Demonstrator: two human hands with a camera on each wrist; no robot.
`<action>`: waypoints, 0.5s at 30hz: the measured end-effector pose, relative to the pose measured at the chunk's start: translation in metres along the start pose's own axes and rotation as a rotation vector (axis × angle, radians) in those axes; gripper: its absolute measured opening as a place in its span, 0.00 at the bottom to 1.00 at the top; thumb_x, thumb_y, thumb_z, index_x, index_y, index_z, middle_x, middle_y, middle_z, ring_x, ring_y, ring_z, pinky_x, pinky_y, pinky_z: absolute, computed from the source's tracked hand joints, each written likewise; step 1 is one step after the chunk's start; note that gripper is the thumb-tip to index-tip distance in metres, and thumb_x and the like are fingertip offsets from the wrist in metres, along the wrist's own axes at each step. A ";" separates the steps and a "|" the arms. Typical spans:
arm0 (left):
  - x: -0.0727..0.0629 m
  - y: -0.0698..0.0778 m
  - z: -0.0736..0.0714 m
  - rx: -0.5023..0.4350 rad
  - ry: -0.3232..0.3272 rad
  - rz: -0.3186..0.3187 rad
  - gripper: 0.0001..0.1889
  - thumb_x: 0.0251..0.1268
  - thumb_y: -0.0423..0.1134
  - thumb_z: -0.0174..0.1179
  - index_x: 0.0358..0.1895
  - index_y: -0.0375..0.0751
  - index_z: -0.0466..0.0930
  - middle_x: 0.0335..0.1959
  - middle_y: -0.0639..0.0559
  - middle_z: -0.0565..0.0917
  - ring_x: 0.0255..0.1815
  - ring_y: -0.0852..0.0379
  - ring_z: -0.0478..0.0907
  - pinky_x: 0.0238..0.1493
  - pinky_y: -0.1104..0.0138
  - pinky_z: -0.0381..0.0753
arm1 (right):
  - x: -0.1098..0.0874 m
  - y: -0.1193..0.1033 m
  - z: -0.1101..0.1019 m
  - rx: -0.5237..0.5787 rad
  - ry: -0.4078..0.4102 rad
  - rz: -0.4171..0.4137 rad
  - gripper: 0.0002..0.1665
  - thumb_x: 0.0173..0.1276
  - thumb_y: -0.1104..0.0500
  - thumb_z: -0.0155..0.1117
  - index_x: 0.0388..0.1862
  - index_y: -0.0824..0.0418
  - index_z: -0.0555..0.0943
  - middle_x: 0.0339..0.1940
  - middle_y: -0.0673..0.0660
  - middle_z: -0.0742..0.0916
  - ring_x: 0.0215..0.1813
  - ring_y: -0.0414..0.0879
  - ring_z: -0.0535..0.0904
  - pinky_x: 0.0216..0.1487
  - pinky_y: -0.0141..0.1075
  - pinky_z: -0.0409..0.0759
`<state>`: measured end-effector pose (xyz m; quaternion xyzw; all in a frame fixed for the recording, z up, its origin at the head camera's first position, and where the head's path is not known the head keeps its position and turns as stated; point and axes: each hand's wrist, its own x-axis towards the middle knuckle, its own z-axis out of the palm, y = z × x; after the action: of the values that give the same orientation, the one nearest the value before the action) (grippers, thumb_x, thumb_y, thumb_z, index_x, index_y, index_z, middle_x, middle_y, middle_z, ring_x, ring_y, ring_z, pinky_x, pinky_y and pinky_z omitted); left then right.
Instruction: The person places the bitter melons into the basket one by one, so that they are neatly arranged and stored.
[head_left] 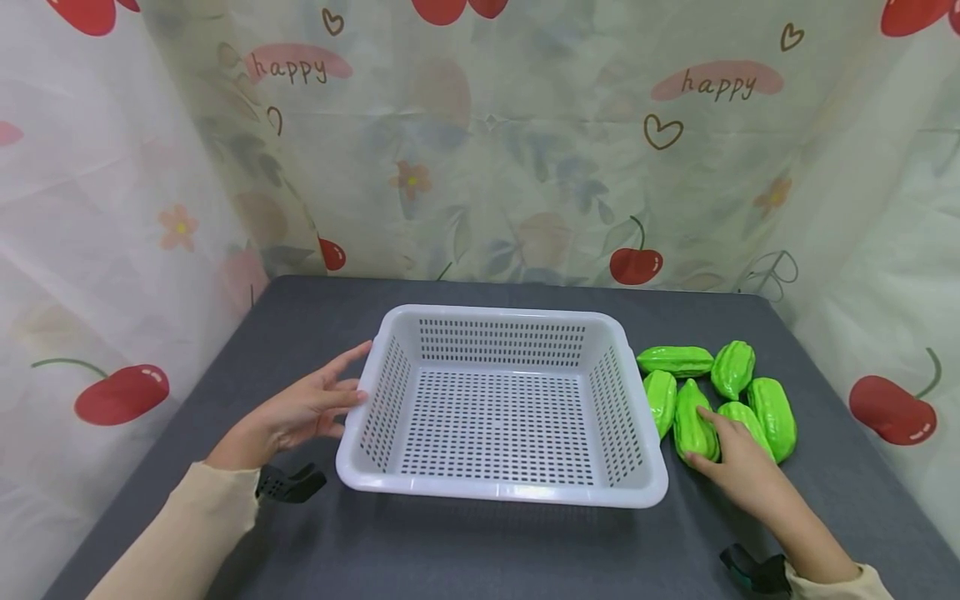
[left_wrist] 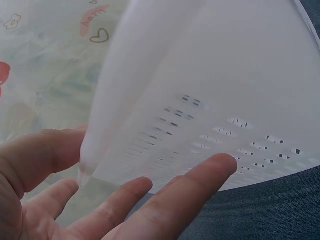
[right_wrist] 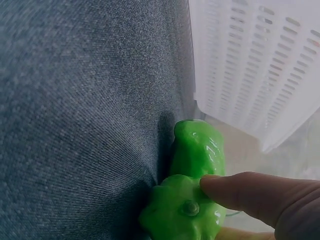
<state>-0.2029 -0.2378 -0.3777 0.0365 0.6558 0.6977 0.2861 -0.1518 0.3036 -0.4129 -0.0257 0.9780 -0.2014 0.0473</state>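
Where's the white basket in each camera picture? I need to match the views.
Head: white basket, centre, below mid-height.
Left wrist: white basket, large, across the centre and upper right.
Right wrist: white basket, upper right, cut off by the frame.
Shared landmark: grey tabletop, under the basket in the head view, lower right in left wrist, left side in right wrist.

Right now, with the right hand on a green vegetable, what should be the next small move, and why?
Probably lift this green vegetable straight up with the right hand: its fingers are on it, other green vegetables lie close beside it, and none lies in the basket, which the left hand touches at the side.
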 end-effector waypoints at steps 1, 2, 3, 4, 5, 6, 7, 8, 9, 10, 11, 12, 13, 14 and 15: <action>0.000 0.000 0.000 0.001 0.001 0.001 0.47 0.68 0.32 0.58 0.77 0.66 0.36 0.74 0.35 0.59 0.59 0.39 0.77 0.50 0.39 0.78 | 0.000 0.000 0.000 0.000 0.000 0.001 0.45 0.64 0.55 0.66 0.69 0.79 0.58 0.62 0.84 0.67 0.63 0.78 0.62 0.58 0.68 0.66; 0.000 0.000 0.000 0.000 0.003 0.000 0.47 0.68 0.32 0.58 0.77 0.67 0.36 0.74 0.35 0.59 0.59 0.39 0.77 0.50 0.39 0.78 | 0.000 0.000 0.000 -0.001 0.000 0.002 0.45 0.64 0.55 0.66 0.69 0.79 0.58 0.62 0.84 0.67 0.63 0.78 0.62 0.58 0.68 0.66; 0.000 0.000 0.001 0.003 0.002 0.003 0.47 0.68 0.32 0.58 0.77 0.66 0.36 0.74 0.35 0.59 0.59 0.39 0.77 0.50 0.39 0.78 | 0.000 0.000 0.000 0.000 -0.002 0.004 0.45 0.64 0.55 0.66 0.69 0.79 0.58 0.62 0.84 0.67 0.63 0.78 0.62 0.58 0.68 0.66; 0.000 0.000 0.001 0.006 0.001 0.005 0.47 0.68 0.33 0.58 0.78 0.66 0.35 0.74 0.35 0.58 0.59 0.38 0.77 0.50 0.40 0.78 | 0.000 0.000 0.000 0.001 -0.003 0.006 0.45 0.64 0.55 0.66 0.70 0.79 0.58 0.62 0.84 0.67 0.63 0.78 0.62 0.58 0.68 0.66; 0.000 0.000 0.001 0.007 0.002 0.004 0.47 0.68 0.33 0.59 0.78 0.66 0.35 0.74 0.35 0.58 0.59 0.39 0.77 0.50 0.40 0.78 | 0.000 0.000 0.000 0.001 -0.003 0.007 0.45 0.64 0.55 0.66 0.70 0.78 0.58 0.62 0.84 0.67 0.63 0.78 0.62 0.58 0.68 0.66; 0.000 0.000 0.001 0.007 0.002 0.005 0.47 0.68 0.33 0.59 0.78 0.66 0.35 0.74 0.35 0.58 0.59 0.38 0.77 0.50 0.40 0.78 | 0.000 0.000 0.000 0.002 -0.005 0.009 0.45 0.64 0.55 0.66 0.70 0.78 0.58 0.62 0.84 0.67 0.63 0.78 0.62 0.58 0.68 0.66; 0.000 0.000 0.001 0.007 0.000 0.005 0.47 0.68 0.33 0.59 0.78 0.66 0.35 0.74 0.35 0.58 0.60 0.38 0.77 0.50 0.40 0.78 | 0.000 0.001 0.000 0.004 -0.006 0.011 0.45 0.64 0.55 0.66 0.70 0.78 0.58 0.62 0.84 0.67 0.63 0.78 0.62 0.58 0.68 0.66; 0.000 0.000 0.001 0.007 -0.002 0.004 0.47 0.68 0.33 0.58 0.78 0.66 0.35 0.74 0.35 0.58 0.60 0.38 0.77 0.50 0.40 0.78 | 0.000 0.001 0.001 0.005 -0.006 0.013 0.45 0.64 0.55 0.66 0.70 0.78 0.58 0.62 0.83 0.67 0.63 0.78 0.62 0.58 0.68 0.66; 0.000 0.000 0.001 0.007 -0.003 0.004 0.47 0.68 0.33 0.58 0.78 0.66 0.35 0.74 0.35 0.58 0.59 0.39 0.77 0.50 0.40 0.78 | 0.000 0.000 0.001 0.007 -0.007 0.014 0.45 0.64 0.55 0.66 0.70 0.78 0.57 0.62 0.83 0.67 0.63 0.78 0.62 0.58 0.68 0.66; 0.000 0.000 0.001 0.008 -0.004 0.004 0.47 0.68 0.32 0.58 0.78 0.66 0.35 0.74 0.35 0.58 0.59 0.39 0.77 0.50 0.40 0.78 | 0.000 0.000 0.001 0.007 -0.004 0.013 0.45 0.64 0.55 0.66 0.70 0.78 0.58 0.62 0.83 0.67 0.63 0.78 0.62 0.58 0.68 0.66; 0.000 0.000 0.001 0.008 -0.005 0.004 0.47 0.68 0.32 0.58 0.78 0.66 0.35 0.74 0.34 0.59 0.59 0.39 0.77 0.50 0.39 0.78 | 0.000 0.000 0.001 0.008 -0.002 0.012 0.45 0.64 0.55 0.66 0.70 0.78 0.58 0.62 0.83 0.67 0.63 0.78 0.62 0.58 0.68 0.66; 0.000 0.000 0.001 0.008 -0.006 0.004 0.47 0.68 0.32 0.58 0.78 0.66 0.36 0.74 0.34 0.59 0.59 0.39 0.77 0.50 0.39 0.78 | 0.000 0.000 0.001 0.009 -0.001 0.011 0.45 0.64 0.55 0.66 0.70 0.78 0.58 0.62 0.83 0.67 0.63 0.77 0.62 0.58 0.68 0.66; 0.000 0.000 0.001 0.008 -0.005 0.004 0.47 0.68 0.32 0.58 0.78 0.66 0.36 0.74 0.34 0.59 0.59 0.39 0.77 0.50 0.39 0.78 | 0.000 0.001 0.001 0.009 0.004 0.007 0.45 0.64 0.55 0.66 0.70 0.78 0.58 0.62 0.83 0.67 0.63 0.77 0.62 0.58 0.68 0.66; 0.000 0.000 0.001 0.009 -0.004 0.004 0.47 0.68 0.32 0.58 0.78 0.66 0.36 0.74 0.34 0.59 0.59 0.39 0.78 0.50 0.39 0.78 | -0.001 0.001 0.001 0.009 0.008 0.003 0.45 0.64 0.55 0.66 0.70 0.78 0.58 0.62 0.83 0.68 0.63 0.77 0.62 0.58 0.68 0.66; 0.000 0.000 0.001 0.010 -0.005 0.004 0.47 0.68 0.32 0.58 0.78 0.66 0.36 0.74 0.34 0.59 0.59 0.39 0.78 0.50 0.39 0.78 | -0.001 0.001 0.001 0.009 0.014 -0.001 0.45 0.64 0.55 0.66 0.69 0.78 0.58 0.62 0.83 0.68 0.63 0.77 0.62 0.58 0.68 0.66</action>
<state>-0.2026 -0.2373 -0.3776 0.0409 0.6586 0.6949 0.2859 -0.1506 0.3040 -0.4141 -0.0244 0.9774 -0.2059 0.0407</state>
